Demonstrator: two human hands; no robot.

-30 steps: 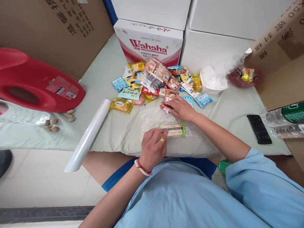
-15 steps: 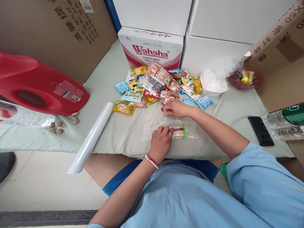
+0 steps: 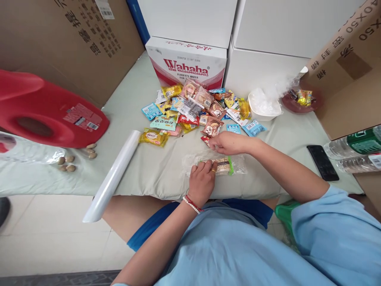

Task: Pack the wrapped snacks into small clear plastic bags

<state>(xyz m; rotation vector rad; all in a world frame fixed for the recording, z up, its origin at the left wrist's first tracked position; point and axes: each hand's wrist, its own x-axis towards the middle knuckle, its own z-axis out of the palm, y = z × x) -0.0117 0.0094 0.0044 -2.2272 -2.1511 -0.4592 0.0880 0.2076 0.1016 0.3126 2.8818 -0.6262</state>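
Observation:
My left hand (image 3: 202, 180) rests over a sesame-like snack bar (image 3: 224, 166) with a dark middle stripe and a green end, its fingers curled on the bar's left part. Clear plastic wrap (image 3: 238, 163) lies around and under the bar. My right hand (image 3: 228, 143) is just beyond, palm down, fingers bent and slightly apart, with nothing visible in them. Beside its fingertips lies a small red packet (image 3: 205, 140). A brown snack packet (image 3: 212, 126) with a printed face sits behind it, at the front of a heap of wrapped snacks (image 3: 190, 107).
A white plastic roll (image 3: 114, 174) overhangs the table's front edge. At left are a red jug (image 3: 56, 111) and several nuts (image 3: 70, 159). A white bowl (image 3: 263, 109), maroon dish (image 3: 297, 104), phone (image 3: 323, 163) and bottles (image 3: 357, 143) stand right. Boxes (image 3: 187, 65) close off the back.
My right hand has drawn back a little to the right and toward me, showing more of the red packet. My left hand stays on the snack bar. The view has shifted slightly.

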